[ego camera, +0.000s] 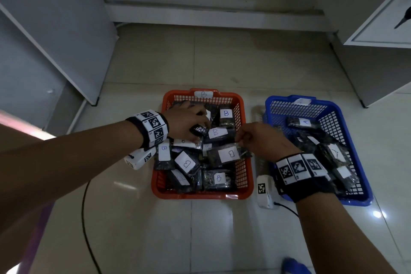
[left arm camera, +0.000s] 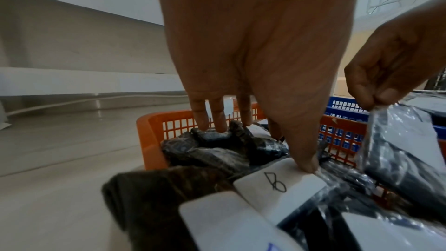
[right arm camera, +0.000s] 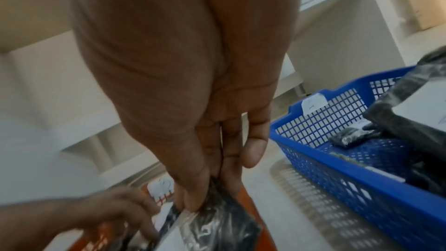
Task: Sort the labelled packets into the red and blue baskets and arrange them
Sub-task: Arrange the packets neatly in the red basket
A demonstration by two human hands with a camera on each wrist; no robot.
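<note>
The red basket (ego camera: 200,196) sits on the floor at centre, piled with dark packets bearing white "B" labels. To its right, the blue basket (ego camera: 355,201) holds dark packets labelled "A" (ego camera: 305,122). My left hand (ego camera: 200,127) reaches into the red basket's far left part and grips a dark packet (ego camera: 198,130); its thumb (left arm camera: 306,163) presses beside a B label (left arm camera: 275,182). My right hand (ego camera: 239,139) pinches the clear top edge of a B-labelled packet (ego camera: 230,154) over the red basket's right side; the pinch (right arm camera: 205,198) also shows in the right wrist view.
White cabinets stand at left (ego camera: 55,40) and right (ego camera: 378,29), with a step (ego camera: 211,13) behind the baskets. A black cable (ego camera: 83,207) runs over the tiled floor on the near left. A blue slipper (ego camera: 293,267) lies at the bottom edge.
</note>
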